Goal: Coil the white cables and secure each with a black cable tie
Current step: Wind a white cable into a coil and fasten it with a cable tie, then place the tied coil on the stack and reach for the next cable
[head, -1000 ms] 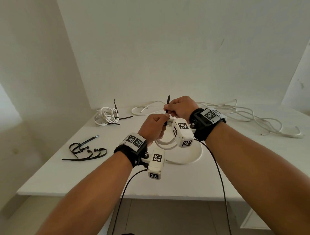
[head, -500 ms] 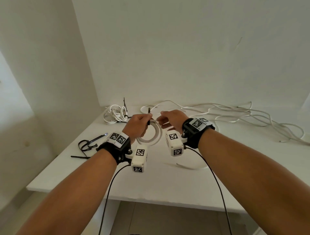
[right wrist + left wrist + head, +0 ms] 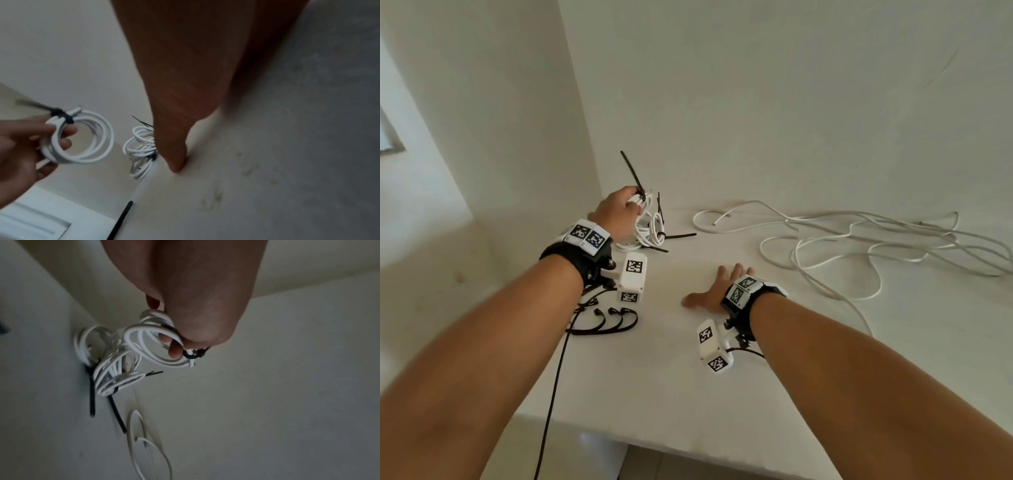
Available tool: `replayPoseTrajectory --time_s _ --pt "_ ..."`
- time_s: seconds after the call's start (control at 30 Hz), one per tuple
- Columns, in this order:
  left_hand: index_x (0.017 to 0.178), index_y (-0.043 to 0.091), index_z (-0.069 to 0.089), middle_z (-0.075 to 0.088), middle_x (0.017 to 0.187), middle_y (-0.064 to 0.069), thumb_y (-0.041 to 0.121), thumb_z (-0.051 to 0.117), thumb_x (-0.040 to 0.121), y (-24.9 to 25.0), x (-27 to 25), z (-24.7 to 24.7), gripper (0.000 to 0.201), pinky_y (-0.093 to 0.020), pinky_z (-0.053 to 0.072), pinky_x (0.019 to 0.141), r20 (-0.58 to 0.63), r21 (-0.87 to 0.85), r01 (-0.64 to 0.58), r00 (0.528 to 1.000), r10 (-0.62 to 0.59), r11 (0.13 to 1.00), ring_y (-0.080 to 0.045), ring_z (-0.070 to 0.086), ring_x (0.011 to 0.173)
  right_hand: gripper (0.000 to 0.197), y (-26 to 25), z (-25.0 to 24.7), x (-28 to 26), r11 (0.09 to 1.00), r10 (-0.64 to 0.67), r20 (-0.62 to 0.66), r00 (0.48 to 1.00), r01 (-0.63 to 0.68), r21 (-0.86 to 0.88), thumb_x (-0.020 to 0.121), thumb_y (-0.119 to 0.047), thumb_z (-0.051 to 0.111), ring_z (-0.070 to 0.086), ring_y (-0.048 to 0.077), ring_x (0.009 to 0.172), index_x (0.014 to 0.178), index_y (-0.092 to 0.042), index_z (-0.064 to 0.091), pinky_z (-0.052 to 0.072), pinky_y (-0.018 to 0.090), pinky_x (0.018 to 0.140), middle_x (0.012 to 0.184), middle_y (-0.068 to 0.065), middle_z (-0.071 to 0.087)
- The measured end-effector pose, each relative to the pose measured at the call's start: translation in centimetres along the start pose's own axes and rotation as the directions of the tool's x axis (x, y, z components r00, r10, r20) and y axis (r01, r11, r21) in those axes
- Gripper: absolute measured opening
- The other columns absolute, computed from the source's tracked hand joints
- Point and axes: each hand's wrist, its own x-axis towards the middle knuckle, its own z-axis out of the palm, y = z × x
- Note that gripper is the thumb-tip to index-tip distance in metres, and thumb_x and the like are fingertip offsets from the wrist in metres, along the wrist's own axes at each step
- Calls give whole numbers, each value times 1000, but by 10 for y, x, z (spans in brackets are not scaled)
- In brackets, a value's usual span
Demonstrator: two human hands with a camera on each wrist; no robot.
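Left hand [image 3: 616,214] curled round tied coil [image 3: 82,138] above finished coils [image 3: 650,233]; right hand [image 3: 717,291] flat, fingers spread, on table [image 3: 688,394].

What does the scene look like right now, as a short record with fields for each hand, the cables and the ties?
left hand: grips a coiled white cable bound with a black cable tie, held above the tied coils
right hand: flat on the white table, fingers spread, holding nothing
tied coils: far left of table
loose white cables: uncoiled, sprawled on the right
spare black cable ties: near left edge
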Motion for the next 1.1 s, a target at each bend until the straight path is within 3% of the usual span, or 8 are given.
replayPoseTrajectory --time_s 0.07,0.2,0.3,0.43,0.6,0.83,0.93,1.1 --pt "125 37 58 70 111 7 23 41 91 -3 16 2 40 -40 43 97 -9 135 -22 1000 23 991 -27 61 104 130 0 3 4 1000 5 -10 1000 -5 -6 48 -93 49 -6 35 149 154 -26 12 11 59 117 161 7 5" --pt "123 26 53 70 113 1 17 52 92 -7 43 14 32 -40 36 97 -96 250 12 995 12 968 -32 58 110 128 4 5 10 1000 -8 2 1000 8 -25 53 -91 48 -12 35 149 155 -26 6 7 58 117 163 7 -4" --pt "118 15 49 65 114 -10 16 59 91 -18 57 28 29 -40 38 91 -88 318 46 996 -19 947 -37 58 103 131 6 7 14 1000 -14 14 1000 14 -18 50 -92 47 -16 34 149 155 -28 3 4 59 117 164 6 -11" --pt "103 19 50 65 104 -8 16 63 89 -32 68 46 19 -35 41 78 -5 401 -14 1000 18 916 -30 54 81 133 5 7 18 1000 -10 52 999 10 -7 51 -91 49 -23 34 148 155 -28 -4 0 60 117 163 7 -20" --pt "100 17 59 67 98 -12 16 67 88 -41 72 54 15 -31 42 68 8 414 -52 999 54 909 -28 56 79 134 4 9 21 1000 -9 53 999 10 -14 50 -91 50 -23 34 148 155 -28 -3 1 61 117 163 7 -19" --pt "106 20 66 62 114 -12 23 73 83 -43 69 45 24 -36 48 86 47 429 -66 998 51 901 -32 58 104 133 6 6 18 1000 -16 75 997 16 -2 54 -90 51 -24 34 147 155 -27 -7 -1 60 117 162 7 -22" --pt "109 21 67 56 121 -13 26 70 85 -40 57 42 25 -41 46 95 -20 404 -30 999 42 914 -34 51 114 130 5 1 13 1000 -21 70 997 22 -7 57 -88 53 -20 35 148 156 -27 -3 1 59 119 163 8 -18" --pt "98 16 65 59 109 -11 15 65 84 -25 22 36 14 -41 49 86 -139 247 -92 982 129 965 -30 56 102 111 14 -20 5 995 -70 89 994 63 81 62 -83 56 11 34 148 153 -29 22 21 52 117 161 5 15"
